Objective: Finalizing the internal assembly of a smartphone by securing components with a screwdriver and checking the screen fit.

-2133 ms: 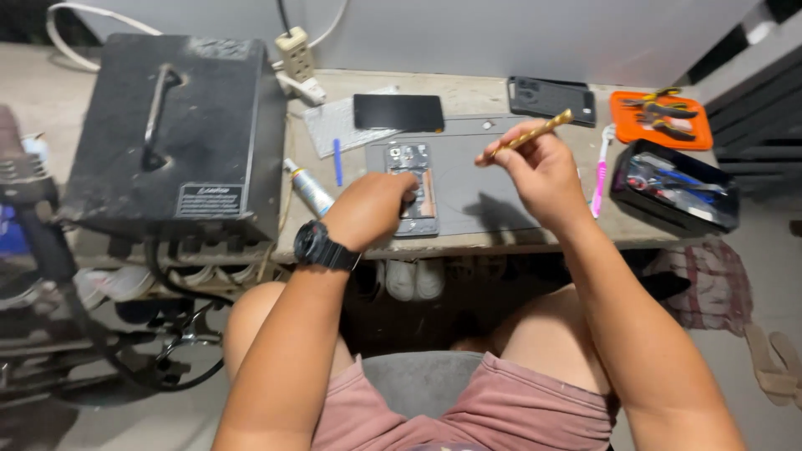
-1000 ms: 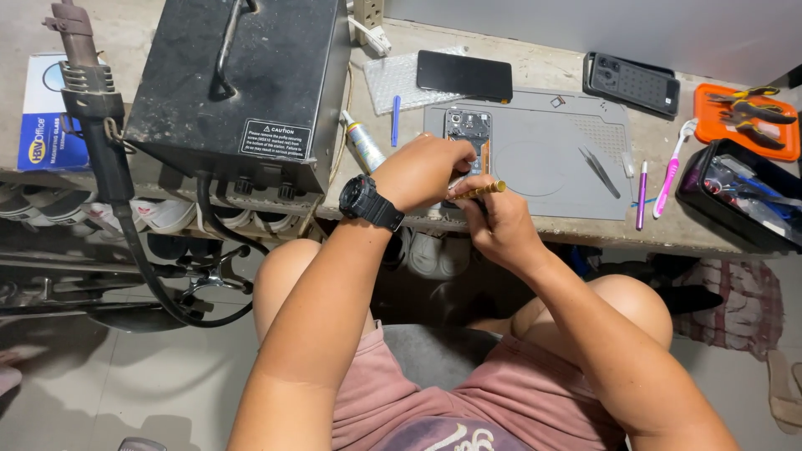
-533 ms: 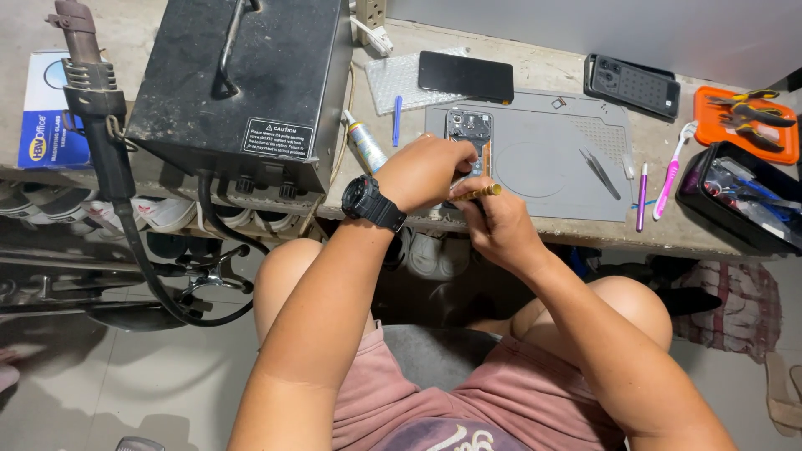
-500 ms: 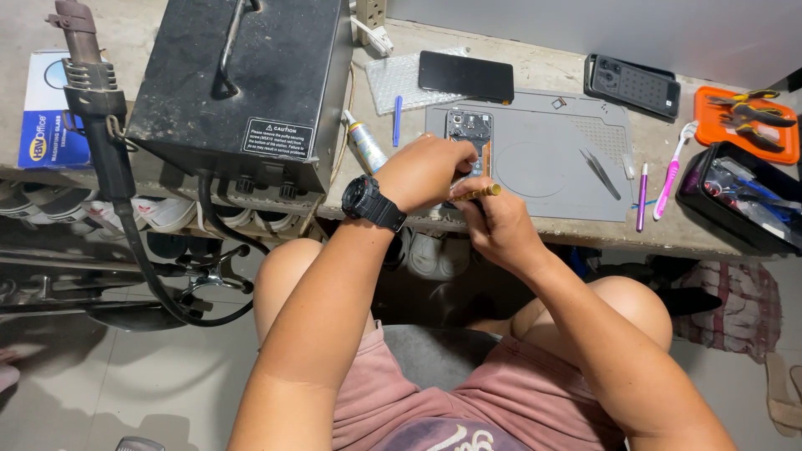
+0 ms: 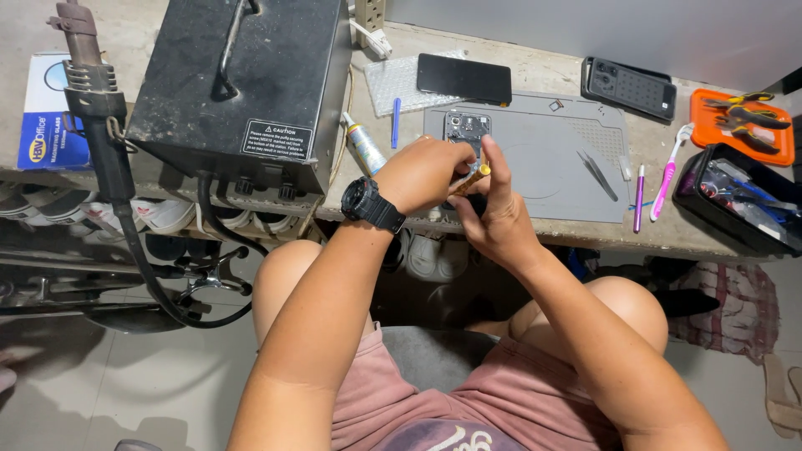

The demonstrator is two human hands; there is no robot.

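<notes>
- On the grey work mat (image 5: 551,159), one opened phone (image 5: 464,130) lies with its insides showing, partly hidden under both hands.
- Left hand (image 5: 422,174), watch on its wrist, is curled down on the phone's lower end.
- Right hand (image 5: 494,219) pinches one gold-handled screwdriver (image 5: 470,180), forefinger raised.
- Two more phones: a dark screen (image 5: 464,78) and one black back cover (image 5: 629,87).
- One pair of tweezers (image 5: 597,174), one toothbrush (image 5: 667,170), one black box (image 5: 242,83).

Hands (image 5: 464,188) work opened phone (image 5: 465,129) (grey mat (image 5: 543,159)).
</notes>
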